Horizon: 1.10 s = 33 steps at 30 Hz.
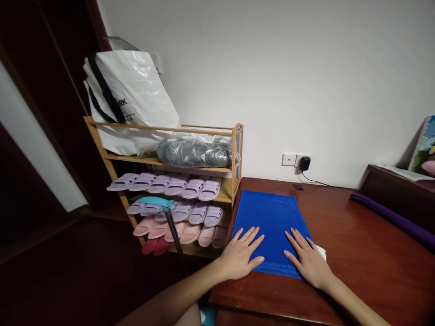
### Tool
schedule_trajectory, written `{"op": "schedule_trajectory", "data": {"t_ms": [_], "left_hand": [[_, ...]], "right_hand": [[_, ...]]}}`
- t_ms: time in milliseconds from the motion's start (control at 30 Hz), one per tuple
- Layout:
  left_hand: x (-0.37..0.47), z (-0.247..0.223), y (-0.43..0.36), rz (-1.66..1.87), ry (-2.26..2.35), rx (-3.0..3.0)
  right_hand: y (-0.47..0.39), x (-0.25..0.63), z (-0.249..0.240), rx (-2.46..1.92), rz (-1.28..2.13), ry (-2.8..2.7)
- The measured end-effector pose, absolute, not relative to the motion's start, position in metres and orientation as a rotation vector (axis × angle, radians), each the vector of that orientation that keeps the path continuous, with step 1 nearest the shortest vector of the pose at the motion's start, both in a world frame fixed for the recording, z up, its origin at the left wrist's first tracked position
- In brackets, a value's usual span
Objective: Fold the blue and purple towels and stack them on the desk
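A flat blue cloth (272,222) lies on the wooden table, its stitched hem towards the near edge. My left hand (240,254) rests palm down on the cloth's near left corner, fingers spread. On the near right side my right hand (307,258) lies flat, its fingers apart and pointing up the cloth. Neither hand holds anything. Part of a white item (321,252) shows beside the cloth, next to my right hand; most of it is hidden.
Left of the table (353,235) stands a wooden rack (236,154) with slippers, a grey bundle in plastic (193,152) and a white bag (136,90). A turquoise-topped pole (173,226) leans before it. A purple roll (390,217) lies right; a black plug (305,163) is on the wall.
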<state>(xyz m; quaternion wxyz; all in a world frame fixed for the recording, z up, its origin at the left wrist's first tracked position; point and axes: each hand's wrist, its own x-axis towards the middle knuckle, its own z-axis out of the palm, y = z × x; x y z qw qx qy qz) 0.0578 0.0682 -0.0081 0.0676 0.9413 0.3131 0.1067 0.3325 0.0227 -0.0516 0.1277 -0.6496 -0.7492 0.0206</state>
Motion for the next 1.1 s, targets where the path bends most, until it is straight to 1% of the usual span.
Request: {"op": "schedule_trajectory", "data": {"t_ms": [667, 733, 800, 867, 967, 1033, 1100], "left_hand": [[0.054, -0.006, 0.049, 0.195, 0.976, 2.813], [0.051, -0.004, 0.041, 0.200, 0.956, 2.808], [0.048, -0.004, 0.031, 0.204, 0.918, 2.808], [0.045, -0.004, 0.022, 0.210, 0.886, 2.813], [0.042, -0.003, 0.012, 0.227, 0.890, 2.821], [0.041, -0.002, 0.009, 0.234, 0.912, 2.821], [0.040, -0.001, 0.007, 0.235, 0.924, 2.816]], "right_hand": [[-0.007, 0.328, -0.045, -1.934, -0.034, -2.181], [-0.015, 0.328, -0.039, -1.963, -0.011, -2.201], [-0.017, 0.329, -0.027, -1.993, 0.083, -2.249], [-0.007, 0.327, -0.012, -1.975, 0.159, -2.280], [0.033, 0.320, 0.005, -1.843, 0.155, -2.294], [0.071, 0.315, 0.005, -1.789, 0.184, -2.312], [0.108, 0.316, -0.004, -1.830, 0.224, -2.295]]}}
